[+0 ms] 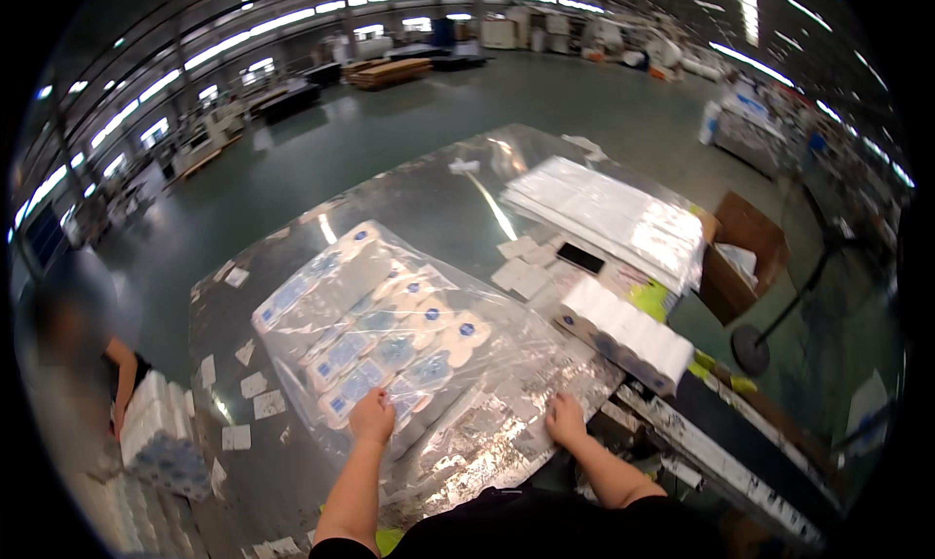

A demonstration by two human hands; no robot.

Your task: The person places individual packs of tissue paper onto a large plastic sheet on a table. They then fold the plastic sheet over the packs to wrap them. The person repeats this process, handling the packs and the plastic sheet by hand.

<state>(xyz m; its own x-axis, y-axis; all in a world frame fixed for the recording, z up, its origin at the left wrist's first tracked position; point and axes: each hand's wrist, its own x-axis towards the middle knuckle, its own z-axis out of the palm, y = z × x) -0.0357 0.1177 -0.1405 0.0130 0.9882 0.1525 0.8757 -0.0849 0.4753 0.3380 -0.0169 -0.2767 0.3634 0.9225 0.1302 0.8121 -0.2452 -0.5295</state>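
Note:
A large clear plastic bag point(467, 384) lies on the metal-topped table, with several packs of paper rolls point(375, 325) inside, white with blue round marks. My left hand point(372, 419) is closed at the bag's near edge, pinching the film beside the nearest pack. To the right, my right hand point(565, 421) is closed too, close to the loose, wrinkled side of the bag. Whatever its fingers hold cannot be made out. Beyond that hand, one long wrapped pack of rolls point(623, 335) sits at the table's right side.
A stack of flat plastic bags point(604, 208) and a black phone point(580, 257) lie farther back. Paper scraps point(269, 403) dot the table point(390, 194). A conveyor point(721, 442), cardboard box point(745, 252) and stand point(750, 350) are right. At left, a person's arm point(122, 369) reaches to stacked roll packs point(161, 432).

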